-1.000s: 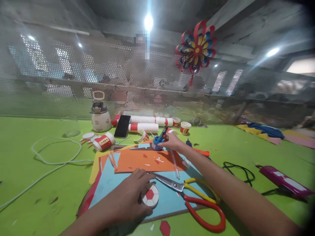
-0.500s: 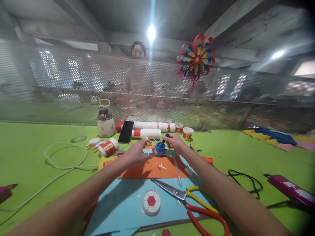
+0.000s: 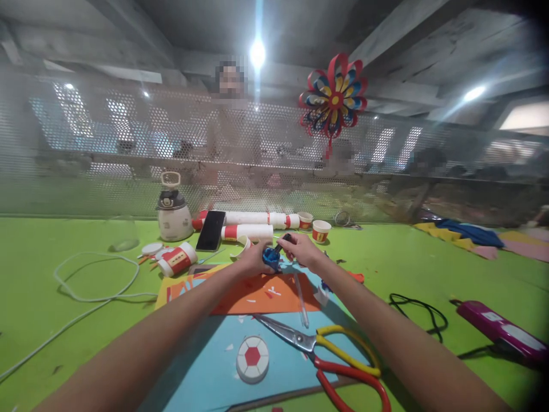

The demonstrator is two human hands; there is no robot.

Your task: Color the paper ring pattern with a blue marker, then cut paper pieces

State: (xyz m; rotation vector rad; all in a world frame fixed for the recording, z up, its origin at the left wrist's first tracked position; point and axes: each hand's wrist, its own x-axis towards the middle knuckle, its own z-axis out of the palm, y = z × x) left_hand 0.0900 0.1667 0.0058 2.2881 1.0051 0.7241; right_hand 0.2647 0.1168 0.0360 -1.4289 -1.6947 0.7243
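Near the back of the orange sheet (image 3: pixel 257 297), my left hand (image 3: pixel 253 260) is wrapped round a small blue jar (image 3: pixel 271 257), which leans a little to the right. A dark-handled tool (image 3: pixel 283 241) is pinched in my right hand (image 3: pixel 300 250), its lower end at the jar's mouth. Closer to me, on the light blue sheet (image 3: pixel 210 366), lie a round white disc with a red hexagon (image 3: pixel 252 359) and large scissors with yellow and red handles (image 3: pixel 306 342). A clear pen (image 3: pixel 301 300) rests across the orange sheet's right side.
Behind my hands are a black phone (image 3: pixel 210 231), white-and-red paper tubes (image 3: pixel 249 232) and a paper cup (image 3: pixel 321 231). At the left stand a bottle (image 3: pixel 174 217) and a tipped cup (image 3: pixel 178 259). A purple device (image 3: pixel 501 329) lies right. A person (image 3: pixel 234 120) is beyond the mesh.
My left hand, open beside the jar before, has closed round it, and the jar now tilts. The view has shifted slightly, so the table items appear farther left.
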